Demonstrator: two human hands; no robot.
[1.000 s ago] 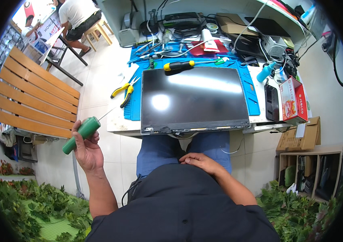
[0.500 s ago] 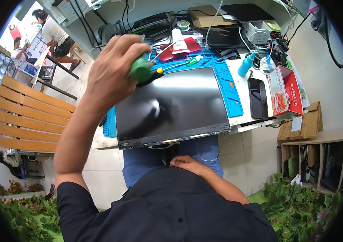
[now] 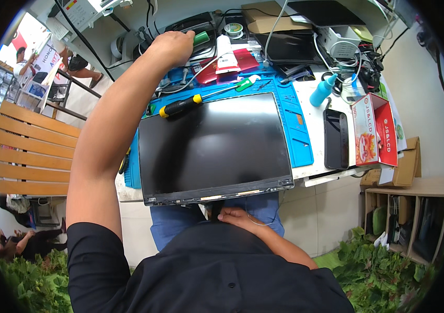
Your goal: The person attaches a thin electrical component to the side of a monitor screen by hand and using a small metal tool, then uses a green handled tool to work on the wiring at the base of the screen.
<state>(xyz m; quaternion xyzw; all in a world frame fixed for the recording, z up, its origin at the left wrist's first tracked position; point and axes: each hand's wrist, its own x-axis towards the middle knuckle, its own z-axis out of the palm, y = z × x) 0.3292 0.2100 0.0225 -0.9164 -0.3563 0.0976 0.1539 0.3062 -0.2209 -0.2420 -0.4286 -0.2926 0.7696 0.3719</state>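
My left hand (image 3: 174,48) reaches to the far side of the desk, closed around a green cylindrical object (image 3: 201,38) whose exact kind is hard to make out. My right hand (image 3: 236,215) rests low at my lap, below the screen's near edge. Its fingers are curled, and whatever they hold, if anything, is hidden. Between my arms lies a dark laptop screen panel (image 3: 217,151) with its lower frame exposed, overhanging the desk's front edge. A black-and-yellow screwdriver (image 3: 181,106) lies across the panel's far left corner. The blue repair mat (image 3: 296,133) is partly under the panel.
Right of the mat are a smartphone (image 3: 336,136), a light-blue bottle (image 3: 322,91) and a red-and-white box (image 3: 376,130). A white tube (image 3: 226,55) lies on red packaging at the back, near a solder spool (image 3: 234,29). A slatted wooden bench (image 3: 34,148) stands at left.
My left hand has moved away over the desk's far side, carrying the green object. The screwdriver now shows fully. The whole view has shifted slightly; my right hand remains at my lap.
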